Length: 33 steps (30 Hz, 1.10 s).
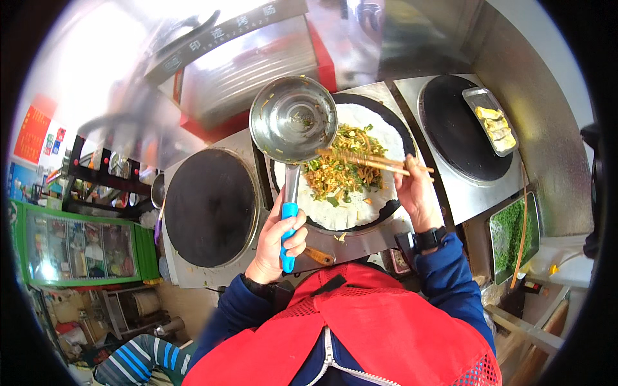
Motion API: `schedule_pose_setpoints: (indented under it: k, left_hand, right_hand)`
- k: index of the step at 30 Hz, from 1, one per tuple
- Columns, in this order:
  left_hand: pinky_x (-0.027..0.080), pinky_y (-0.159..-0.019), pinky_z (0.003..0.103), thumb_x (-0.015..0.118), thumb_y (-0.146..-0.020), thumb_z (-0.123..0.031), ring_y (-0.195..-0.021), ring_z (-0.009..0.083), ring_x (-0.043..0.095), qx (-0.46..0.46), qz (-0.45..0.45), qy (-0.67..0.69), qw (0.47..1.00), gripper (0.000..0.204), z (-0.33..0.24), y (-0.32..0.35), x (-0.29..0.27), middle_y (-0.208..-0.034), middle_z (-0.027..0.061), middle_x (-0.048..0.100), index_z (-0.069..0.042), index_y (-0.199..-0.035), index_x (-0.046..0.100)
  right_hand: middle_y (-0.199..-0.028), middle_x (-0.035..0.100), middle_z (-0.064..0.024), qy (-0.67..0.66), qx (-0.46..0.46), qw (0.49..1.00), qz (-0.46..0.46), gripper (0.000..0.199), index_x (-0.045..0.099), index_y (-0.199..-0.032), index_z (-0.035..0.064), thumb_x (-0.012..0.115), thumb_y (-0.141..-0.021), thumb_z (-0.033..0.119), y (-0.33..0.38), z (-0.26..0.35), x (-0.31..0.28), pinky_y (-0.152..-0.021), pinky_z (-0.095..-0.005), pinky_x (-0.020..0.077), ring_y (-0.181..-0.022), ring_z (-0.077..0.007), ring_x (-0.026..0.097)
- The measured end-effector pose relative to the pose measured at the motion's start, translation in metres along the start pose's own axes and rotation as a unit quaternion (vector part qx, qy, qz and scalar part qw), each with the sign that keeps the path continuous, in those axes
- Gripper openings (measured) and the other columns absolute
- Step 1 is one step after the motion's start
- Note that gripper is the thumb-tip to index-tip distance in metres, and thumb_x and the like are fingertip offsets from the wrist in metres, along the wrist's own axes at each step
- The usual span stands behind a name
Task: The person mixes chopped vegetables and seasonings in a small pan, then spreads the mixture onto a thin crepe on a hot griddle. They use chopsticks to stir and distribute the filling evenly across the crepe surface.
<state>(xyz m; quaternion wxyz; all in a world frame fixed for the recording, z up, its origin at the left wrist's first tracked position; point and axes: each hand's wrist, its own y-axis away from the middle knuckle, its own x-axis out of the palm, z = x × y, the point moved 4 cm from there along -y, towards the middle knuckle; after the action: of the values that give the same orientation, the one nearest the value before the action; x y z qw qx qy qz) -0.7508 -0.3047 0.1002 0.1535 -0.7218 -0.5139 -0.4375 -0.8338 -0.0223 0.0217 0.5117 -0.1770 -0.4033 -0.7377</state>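
My left hand is wrapped round the blue handle of a metal pan, which is tilted over the left part of the middle griddle; only scraps cling inside it. In my right hand is a pair of chopsticks, their tips among the chopped vegetable filling. That filling lies heaped on a thin white pancake, which covers most of the round black griddle. The pan hides the pancake's upper left part.
To the left is another round black griddle. On the right griddle stands a metal tray with yellow folded food. A tray of chopped greens sits at lower right. A wooden handle lies near the front edge. A green-framed glass cooler stands far left.
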Motion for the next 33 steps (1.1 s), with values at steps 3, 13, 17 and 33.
schedule_pose_setpoints:
  k: [3,13,17,33]
  left_hand:
    - [0.029,-0.040,0.017,0.048,-0.090,-0.006,-0.050,0.0043,0.035,0.002,-0.014,-0.030,0.999,0.073,-0.003,0.001,-0.003,-0.084,0.0004,0.042,-0.031,-0.150,0.016]
    - [0.030,-0.037,0.019,0.049,-0.088,-0.003,-0.045,0.0057,0.035,0.065,-0.063,-0.048,0.995,0.074,-0.025,0.020,-0.010,-0.083,0.0040,0.041,-0.030,-0.150,0.019]
    - [0.033,-0.041,0.019,0.050,-0.092,-0.008,-0.050,0.0057,0.039,0.171,-0.080,-0.049,0.981,0.068,-0.063,0.060,-0.040,-0.085,0.0031,0.042,-0.032,-0.148,0.020]
    - [0.046,-0.048,0.027,0.056,-0.083,0.000,-0.059,0.0147,0.053,0.451,-0.588,0.032,0.671,0.007,-0.169,0.390,-0.293,-0.072,0.0077,0.054,-0.002,-0.088,0.050]
  right_hand:
    - [-0.073,0.062,-0.0017,-0.005,-0.010,1.000,-0.012,0.011,0.056,-0.088,0.0121,0.060,-0.093,0.021,0.004,-0.003,-0.006,-0.054,-0.0186,0.0503,-0.059,-0.0118,0.060]
    - [-0.080,0.062,-0.0095,0.130,-0.113,0.982,0.072,0.012,0.053,-0.095,0.0088,0.052,-0.098,0.020,0.004,0.005,0.001,-0.055,-0.0244,0.0488,-0.062,-0.0167,0.060]
    - [-0.084,0.062,-0.0112,0.245,-0.204,0.948,-0.013,0.020,0.053,-0.099,0.0054,0.056,-0.095,0.025,0.007,0.011,-0.014,-0.059,-0.0282,0.0536,-0.067,-0.0182,0.063]
    - [-0.086,0.066,-0.0110,0.358,-0.294,0.886,-0.014,0.023,0.051,-0.092,0.0048,0.054,-0.097,0.027,0.025,0.003,0.013,-0.054,-0.0194,0.0466,-0.062,-0.0118,0.059]
